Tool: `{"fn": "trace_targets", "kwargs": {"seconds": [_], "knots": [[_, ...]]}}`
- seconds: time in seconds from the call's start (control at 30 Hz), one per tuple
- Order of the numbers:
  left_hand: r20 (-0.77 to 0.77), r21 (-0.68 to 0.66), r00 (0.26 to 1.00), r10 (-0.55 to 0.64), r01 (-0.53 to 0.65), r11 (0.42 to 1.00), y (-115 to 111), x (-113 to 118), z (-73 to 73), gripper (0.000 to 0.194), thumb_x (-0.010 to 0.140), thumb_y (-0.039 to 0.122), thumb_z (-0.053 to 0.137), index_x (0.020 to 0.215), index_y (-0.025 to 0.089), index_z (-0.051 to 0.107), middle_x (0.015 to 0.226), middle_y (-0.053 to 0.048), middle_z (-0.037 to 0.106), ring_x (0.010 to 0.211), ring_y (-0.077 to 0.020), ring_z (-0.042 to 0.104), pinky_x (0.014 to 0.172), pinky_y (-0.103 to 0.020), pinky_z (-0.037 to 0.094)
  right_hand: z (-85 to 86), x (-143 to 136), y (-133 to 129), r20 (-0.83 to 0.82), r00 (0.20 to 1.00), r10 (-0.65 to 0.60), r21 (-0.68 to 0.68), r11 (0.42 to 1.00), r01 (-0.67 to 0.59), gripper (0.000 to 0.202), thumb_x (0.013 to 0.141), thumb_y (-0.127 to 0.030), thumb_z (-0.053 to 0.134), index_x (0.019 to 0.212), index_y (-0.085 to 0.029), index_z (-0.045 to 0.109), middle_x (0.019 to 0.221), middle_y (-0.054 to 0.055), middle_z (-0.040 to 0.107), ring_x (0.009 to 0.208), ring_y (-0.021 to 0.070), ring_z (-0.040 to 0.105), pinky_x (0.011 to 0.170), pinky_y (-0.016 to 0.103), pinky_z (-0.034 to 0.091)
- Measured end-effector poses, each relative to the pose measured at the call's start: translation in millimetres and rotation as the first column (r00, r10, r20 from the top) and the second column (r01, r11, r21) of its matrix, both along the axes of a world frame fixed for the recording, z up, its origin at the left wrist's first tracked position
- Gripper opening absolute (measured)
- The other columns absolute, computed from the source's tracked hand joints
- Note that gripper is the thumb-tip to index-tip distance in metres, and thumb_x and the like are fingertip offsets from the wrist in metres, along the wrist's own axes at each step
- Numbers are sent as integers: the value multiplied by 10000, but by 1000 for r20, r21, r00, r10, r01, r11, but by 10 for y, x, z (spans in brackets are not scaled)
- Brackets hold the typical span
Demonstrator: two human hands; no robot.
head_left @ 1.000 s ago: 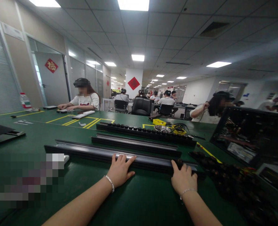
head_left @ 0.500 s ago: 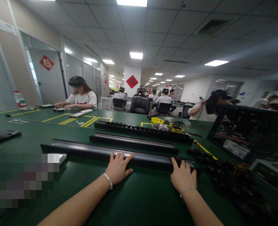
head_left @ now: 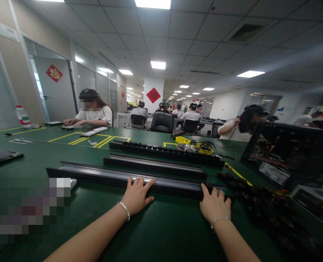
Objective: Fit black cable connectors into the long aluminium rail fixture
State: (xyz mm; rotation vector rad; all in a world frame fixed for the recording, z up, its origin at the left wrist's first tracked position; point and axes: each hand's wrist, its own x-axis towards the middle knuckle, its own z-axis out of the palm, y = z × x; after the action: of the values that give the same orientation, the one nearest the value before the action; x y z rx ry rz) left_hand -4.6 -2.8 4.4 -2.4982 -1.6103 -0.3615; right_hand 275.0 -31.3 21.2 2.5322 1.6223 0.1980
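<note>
A long black channel rail with a shiny grey inner trough lies across the green table before me. My left hand rests on its near side, fingers spread and fingertips on the trough. Toward the rail's right end, my right hand lies with its fingers apart, touching a small black part in the trough. That part is mostly covered by the fingers, and its kind cannot be made out. Behind lies a shorter similar rail. Farther back, another black rail carries a row of small dark parts.
A heap of small black parts lies at right, beside an upright dark open-frame case. A yellow bin and a metal dish stand behind the rails. Co-workers sit across the table, one person at left.
My right hand has shifted slightly to the right along the rail. My left hand and the rails stay almost where they were.
</note>
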Motion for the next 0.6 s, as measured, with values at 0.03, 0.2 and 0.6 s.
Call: {"fn": "trace_targets", "kwargs": {"seconds": [0.03, 0.2, 0.6], "knots": [[0, -1, 1000, 0, 0, 1000, 2, -2, -2, 638, 806, 513, 498, 1389, 381, 276, 1167, -99, 537, 1163, -310, 440, 1013, -578, 150, -6, 5, 2, 0, 1000, 4, 2, 1000, -4, 632, 834, -321, 362, 1444, -282, 202, 1430, 153, 337, 1299, 365, 291, 995, 556, 213], [-2, 14, 1000, 0, 0, 1000, 9, -8, -21, 634, 807, 510, 497, 1387, 379, 279, 1147, -97, 543, 1147, -308, 448, 1006, -577, 162, -9, 20, -3, -2, 1000, 4, 17, 1000, -4, 626, 829, -316, 370, 1438, -285, 225, 1424, 156, 343, 1295, 368, 292, 985, 558, 214], [1, 9, 1000, 3, -3, 1000, 3, -5, -6, 633, 806, 510, 501, 1385, 383, 281, 1155, -94, 540, 1150, -302, 444, 1012, -573, 146, -7, 38, -19, 17, 1000, -1, 43, 999, 0, 611, 834, -314, 364, 1431, -312, 229, 1424, 147, 352, 1309, 361, 281, 996, 527, 225]]}}
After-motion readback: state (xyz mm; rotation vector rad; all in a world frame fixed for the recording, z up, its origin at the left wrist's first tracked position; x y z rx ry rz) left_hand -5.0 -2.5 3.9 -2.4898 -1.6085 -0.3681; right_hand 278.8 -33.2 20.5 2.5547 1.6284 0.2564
